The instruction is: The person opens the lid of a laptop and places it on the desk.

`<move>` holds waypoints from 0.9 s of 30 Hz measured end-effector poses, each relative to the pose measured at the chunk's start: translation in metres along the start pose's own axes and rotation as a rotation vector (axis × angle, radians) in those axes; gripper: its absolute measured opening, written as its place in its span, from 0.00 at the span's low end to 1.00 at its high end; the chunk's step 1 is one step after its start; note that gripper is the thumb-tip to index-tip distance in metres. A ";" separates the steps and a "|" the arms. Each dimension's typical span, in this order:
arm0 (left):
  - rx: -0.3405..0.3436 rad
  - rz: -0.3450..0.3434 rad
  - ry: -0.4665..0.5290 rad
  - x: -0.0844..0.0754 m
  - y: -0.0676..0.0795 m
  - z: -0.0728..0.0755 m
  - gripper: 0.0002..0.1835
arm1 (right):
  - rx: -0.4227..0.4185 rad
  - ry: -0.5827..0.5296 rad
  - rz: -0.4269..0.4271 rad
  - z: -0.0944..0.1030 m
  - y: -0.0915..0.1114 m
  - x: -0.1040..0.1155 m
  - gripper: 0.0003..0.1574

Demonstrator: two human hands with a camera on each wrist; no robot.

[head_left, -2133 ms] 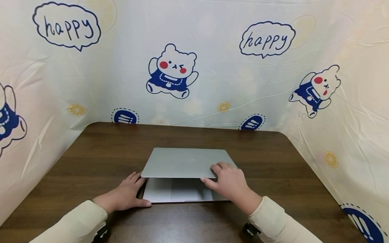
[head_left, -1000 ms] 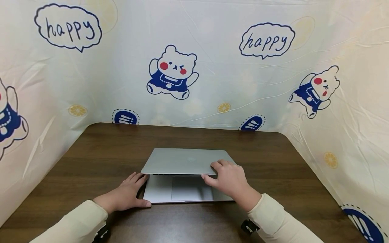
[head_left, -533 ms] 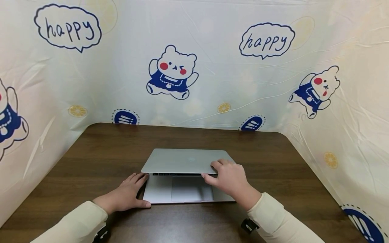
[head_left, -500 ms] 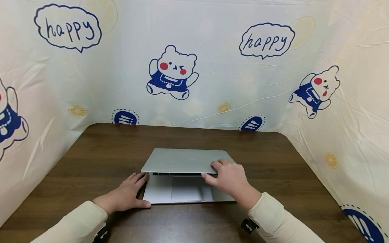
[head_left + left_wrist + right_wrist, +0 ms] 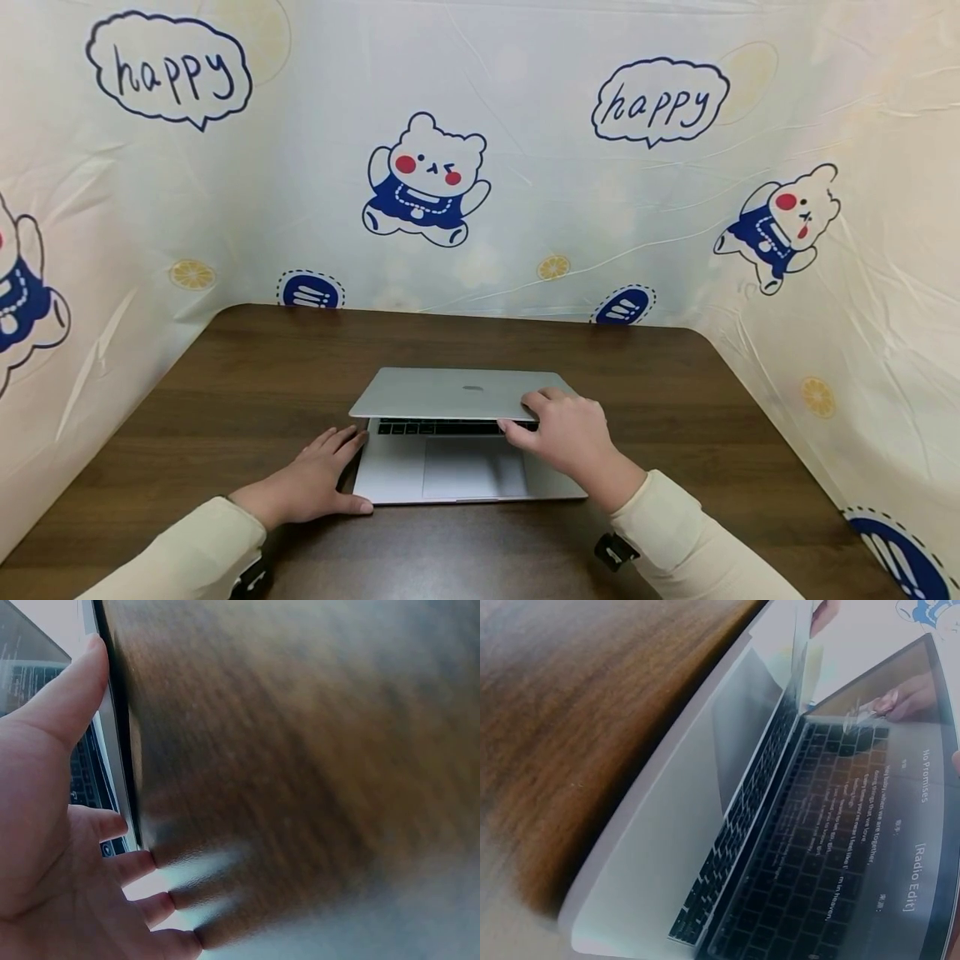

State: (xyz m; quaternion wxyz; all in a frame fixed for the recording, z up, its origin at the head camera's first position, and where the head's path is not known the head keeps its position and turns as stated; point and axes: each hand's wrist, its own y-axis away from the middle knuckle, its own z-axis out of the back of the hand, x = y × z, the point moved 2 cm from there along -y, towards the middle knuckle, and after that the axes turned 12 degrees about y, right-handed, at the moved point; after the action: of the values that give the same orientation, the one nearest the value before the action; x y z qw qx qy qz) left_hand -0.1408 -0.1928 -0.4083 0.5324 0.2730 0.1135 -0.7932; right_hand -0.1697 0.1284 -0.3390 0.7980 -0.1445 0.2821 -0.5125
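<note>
A silver laptop lies on the table with its lid partly raised, so that the trackpad and a strip of black keys show. My right hand pinches the lid's front edge near its right corner, thumb beneath and fingers on top. Along the base's left side my left hand rests on the table, fingers spread and thumb by the front corner. In the right wrist view the screen is lit with lines of song text and mirrors the keyboard.
The dark wooden table has rounded far corners. A pale curtain printed with bears and "happy" bubbles hangs around its back and sides. Dark straps sit at both wrists by the cream sleeves.
The lid has tilted up further in my right hand, which has risen slightly with it. More of the base and the key rows now show. My left hand has stayed in place.
</note>
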 end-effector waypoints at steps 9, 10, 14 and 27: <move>-0.007 -0.005 -0.004 0.001 0.000 -0.001 0.55 | 0.037 -0.006 -0.005 0.002 -0.004 -0.003 0.28; -0.008 -0.007 -0.003 0.001 0.000 -0.001 0.55 | 0.038 -0.005 -0.004 0.001 -0.005 -0.003 0.28; -0.008 -0.010 0.002 -0.001 0.000 -0.001 0.55 | 0.053 0.002 0.002 0.001 -0.006 -0.004 0.29; -0.006 -0.004 0.009 -0.001 0.001 -0.001 0.55 | 0.062 -0.006 -0.005 0.003 -0.011 -0.006 0.27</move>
State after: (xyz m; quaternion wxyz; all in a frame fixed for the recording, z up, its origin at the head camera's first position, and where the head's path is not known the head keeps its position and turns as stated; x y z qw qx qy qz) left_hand -0.1395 -0.1919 -0.4086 0.5311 0.2747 0.1190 -0.7927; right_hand -0.1779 0.1290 -0.3286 0.8019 -0.1219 0.2631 -0.5224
